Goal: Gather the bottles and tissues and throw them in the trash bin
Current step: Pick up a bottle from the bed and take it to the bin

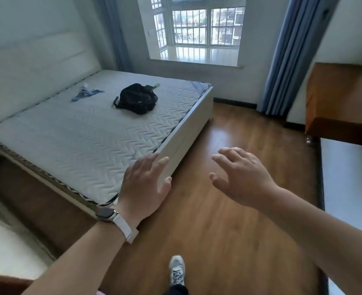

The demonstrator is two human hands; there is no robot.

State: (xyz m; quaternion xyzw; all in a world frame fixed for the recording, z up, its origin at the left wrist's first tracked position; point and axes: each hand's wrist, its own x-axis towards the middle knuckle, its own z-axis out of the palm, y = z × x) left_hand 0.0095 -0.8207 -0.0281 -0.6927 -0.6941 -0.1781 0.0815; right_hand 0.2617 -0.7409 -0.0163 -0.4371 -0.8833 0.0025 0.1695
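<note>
Head view: both hands empty, left hand (pixel 146 184) and right hand (pixel 241 177) fingers spread, bottle (pixel 308 139) on floor far right beyond right fingers, possible tissue (pixel 84 85) on bed (pixel 86 133) far beyond left fingers; walk closer first, no bin seen.

Open floor (pixel 229 209) beside bed (pixel 90 133)

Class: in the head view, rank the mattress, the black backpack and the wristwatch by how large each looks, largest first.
1. mattress
2. black backpack
3. wristwatch
The wristwatch is much nearer the camera, yet looks smallest.
</note>
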